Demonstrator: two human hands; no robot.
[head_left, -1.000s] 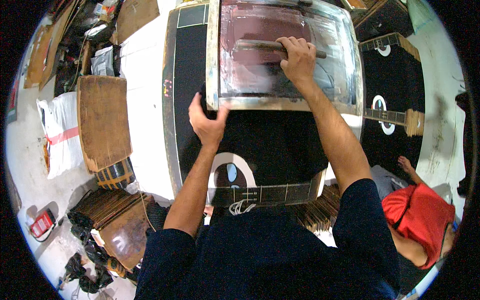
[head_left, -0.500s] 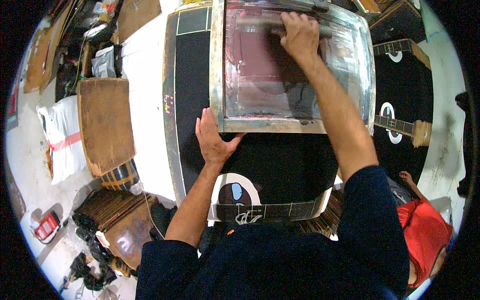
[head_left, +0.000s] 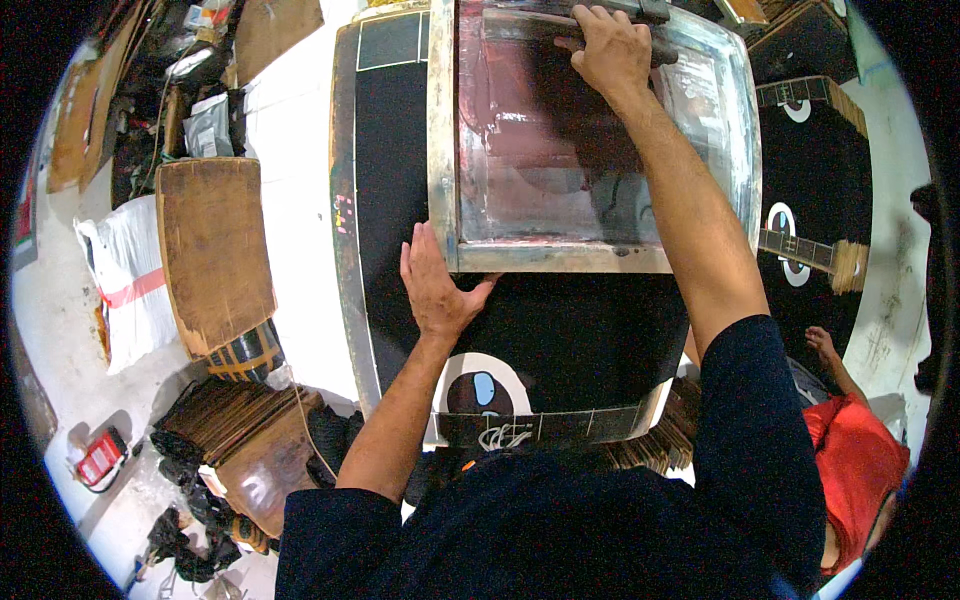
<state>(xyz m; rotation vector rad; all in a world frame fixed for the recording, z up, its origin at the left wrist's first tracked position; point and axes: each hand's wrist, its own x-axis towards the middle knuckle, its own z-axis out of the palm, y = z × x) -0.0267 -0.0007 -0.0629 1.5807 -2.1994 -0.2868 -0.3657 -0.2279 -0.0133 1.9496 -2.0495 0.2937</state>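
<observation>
My right hand (head_left: 612, 52) is closed on a squeegee (head_left: 515, 28) near the far edge of a wooden-framed printing screen (head_left: 520, 170), whose mesh is smeared with maroon and grey. My left hand (head_left: 440, 290) rests with fingers spread and thumb out at the screen's lower left corner. The screen lies over a black board (head_left: 580, 330) bordered by pale ruled strips. Nearer me, that board carries a white ring (head_left: 510, 380) around a dark oval with a blue spot. My right forearm crosses the screen's right side.
Black printed pieces (head_left: 820, 170) lie on the right, near a person in red (head_left: 860, 470). At left are a brown board (head_left: 215, 250), a white sack (head_left: 125, 260), stacked sheets (head_left: 235, 430) with black scraps, and a red object (head_left: 100, 460) on the floor.
The screen sits lower in the picture and slightly rightward. My right hand has carried the squeegee toward the screen's far edge. My left hand's fingers have spread at the corner.
</observation>
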